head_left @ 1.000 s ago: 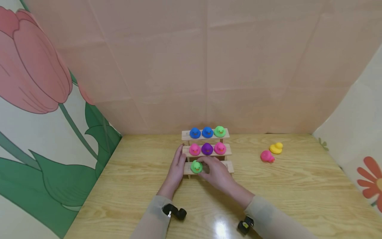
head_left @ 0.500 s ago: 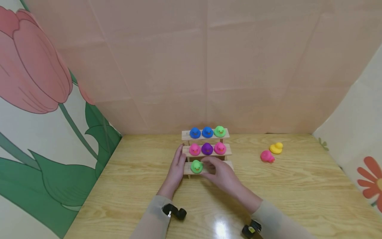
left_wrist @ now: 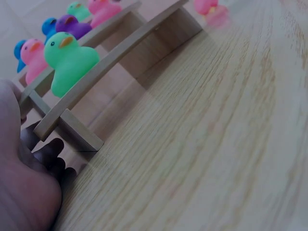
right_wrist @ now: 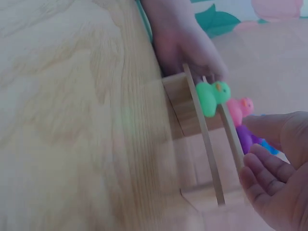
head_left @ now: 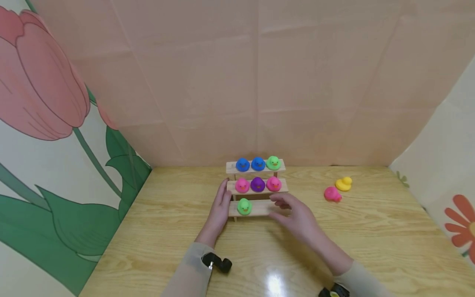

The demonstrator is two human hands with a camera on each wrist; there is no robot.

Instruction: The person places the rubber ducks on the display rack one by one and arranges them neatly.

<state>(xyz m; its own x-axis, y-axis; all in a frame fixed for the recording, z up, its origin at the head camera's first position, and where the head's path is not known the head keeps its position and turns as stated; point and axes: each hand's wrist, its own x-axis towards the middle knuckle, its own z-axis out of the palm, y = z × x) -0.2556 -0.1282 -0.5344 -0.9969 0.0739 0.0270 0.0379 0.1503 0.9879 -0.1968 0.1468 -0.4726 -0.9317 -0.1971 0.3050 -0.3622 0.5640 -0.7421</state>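
Observation:
A small three-tier wooden shelf [head_left: 261, 209] stands on the table. One green rubber duck [head_left: 244, 207] sits at the left of its lowest tier. My left hand [head_left: 218, 212] lies along the shelf's left end, its fingers reaching back beside the tiers; in the left wrist view some fingers show under the lowest board. Near the right end of the lowest tier is my right hand [head_left: 297, 216], thumb and fingers apart with nothing between them. On the middle tier are a pink duck [head_left: 242, 185], a purple duck [head_left: 257, 185] and another pink duck [head_left: 273, 184].
The top tier holds two blue ducks, one [head_left: 243, 165] beside the other [head_left: 258, 164], and a green duck [head_left: 273, 163]. Farther right on the table [head_left: 371, 231], a yellow duck [head_left: 343, 184] stands by a pink duck [head_left: 332, 194] on its side. A pink backdrop [head_left: 256, 103] rises behind.
My right hand has let go of the green duck on the lowest tier and moved right, away from it. The left hand and the shelf have kept their place.

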